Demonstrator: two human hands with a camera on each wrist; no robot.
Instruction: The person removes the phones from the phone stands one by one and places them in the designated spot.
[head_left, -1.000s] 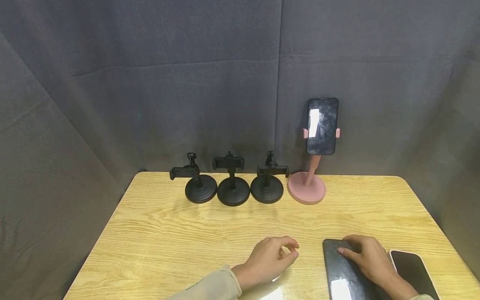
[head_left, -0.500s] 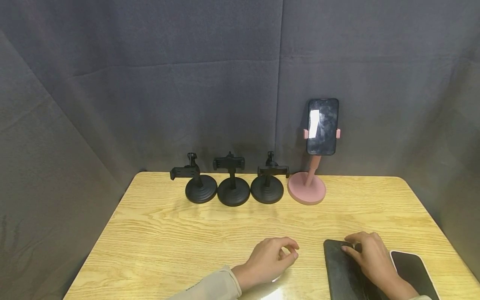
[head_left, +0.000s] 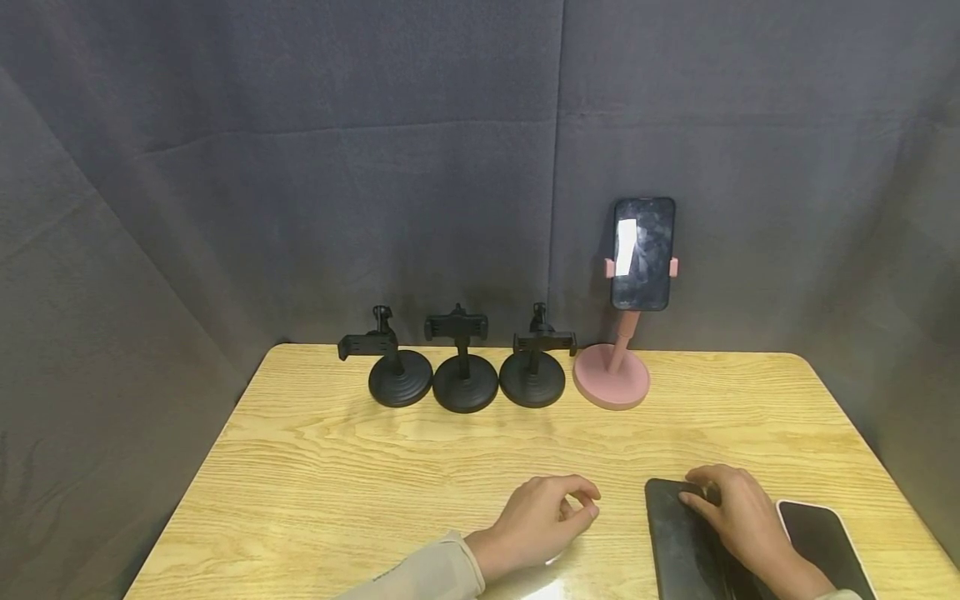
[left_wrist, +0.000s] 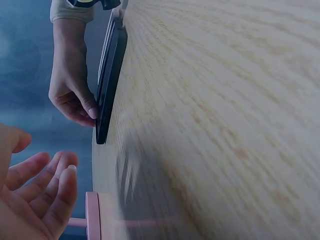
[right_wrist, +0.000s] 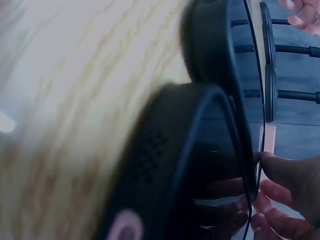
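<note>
My right hand grips the upper right part of a black phone, thumb on its face and fingertips at its top edge. In the right wrist view its thumb and fingers close on the phone's thin edge. Another dark phone lies partly hidden below that hand, and a phone with a pale rim lies at far right. My left hand rests by the table's front middle, fingers loosely curled around nothing. The left wrist view shows a gap between its thumb and fingers.
Three black phone stands with round bases, the left one, middle one and right one, line the table's back edge. Beside them a pink stand bears an upright phone. Dark grey cloth hangs behind.
The bright reflection on the black phone has vanished, so its face now sits at a slightly different tilt under the right hand. The left hand has stayed put.
</note>
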